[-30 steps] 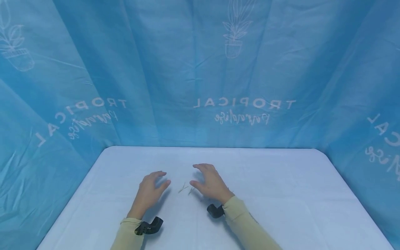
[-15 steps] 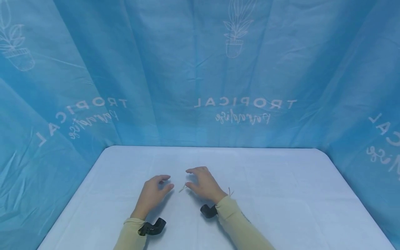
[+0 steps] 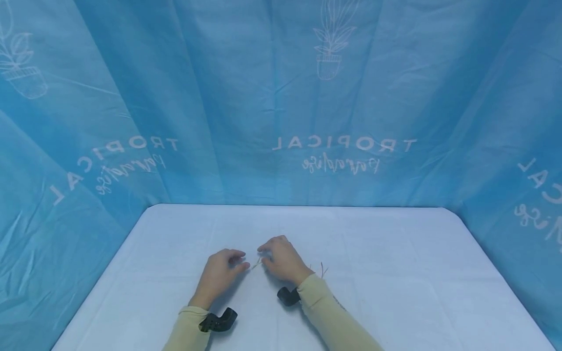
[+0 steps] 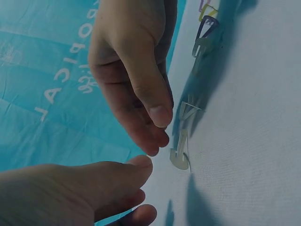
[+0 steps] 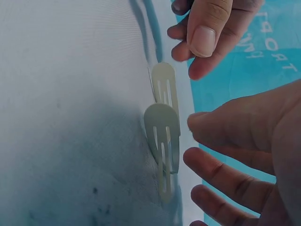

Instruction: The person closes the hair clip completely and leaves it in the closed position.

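Note:
My left hand [image 3: 221, 272] is above the table, fingers loosely bent, holding nothing. Close to its right, my right hand [image 3: 283, 259] hovers with thumb and fingers apart and nothing between them. In the left wrist view a cream snap hair clip [image 4: 178, 162] stands on its side near the fingertips of my left hand [image 4: 89, 186], with another pale clip [image 4: 187, 112] behind it. The right wrist view has two cream snap clips, one [image 5: 164, 74] farther and one [image 5: 161, 115] overlapping it, beside my right hand [image 5: 244, 155]. Neither hand visibly touches them.
Beyond the right hand lie more clips: a pale one [image 4: 201, 46], a dark purple one [image 4: 216, 21] and a yellow one [image 4: 211, 8]. A white-covered table [image 3: 395, 282] backs onto a blue printed curtain [image 3: 246, 97]. Both wrists carry black camera mounts [image 3: 219, 320].
The left hand has moved right and slightly nearer the person; the right hand has moved left and slightly nearer. The gap between them has narrowed, and thin clips beside the right wrist have come into view.

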Available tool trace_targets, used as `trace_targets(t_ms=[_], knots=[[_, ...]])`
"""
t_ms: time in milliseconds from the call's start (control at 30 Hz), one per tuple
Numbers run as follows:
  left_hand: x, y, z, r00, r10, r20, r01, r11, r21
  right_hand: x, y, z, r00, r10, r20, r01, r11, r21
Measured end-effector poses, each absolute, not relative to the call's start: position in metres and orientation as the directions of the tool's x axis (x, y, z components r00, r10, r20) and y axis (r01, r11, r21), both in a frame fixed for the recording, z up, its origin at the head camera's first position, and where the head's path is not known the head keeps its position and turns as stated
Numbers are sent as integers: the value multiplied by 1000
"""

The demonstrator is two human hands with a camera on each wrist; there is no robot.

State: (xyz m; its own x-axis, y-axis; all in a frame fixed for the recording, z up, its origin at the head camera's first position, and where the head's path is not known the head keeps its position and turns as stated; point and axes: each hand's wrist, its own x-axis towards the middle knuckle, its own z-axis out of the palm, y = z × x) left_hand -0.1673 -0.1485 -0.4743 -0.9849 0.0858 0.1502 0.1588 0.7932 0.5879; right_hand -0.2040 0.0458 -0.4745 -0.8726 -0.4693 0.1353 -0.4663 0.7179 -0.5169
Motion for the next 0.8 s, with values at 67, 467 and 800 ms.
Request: trace_targets(t_ms=[67,467,800], knots=[[-167,-147,-475,-986,89,141,156,791,592,-204,45,-475,-872,-472,127,-466,726,-506],[-168,-139,-480,-984,125,129,177,787,590,-204,43,-477,-868,-480,130,-476,728,-493],[-168,-134,-485,-983,115,140,175,806,565,-204,42,-481,-879,-453,146,-462,739,-491]])
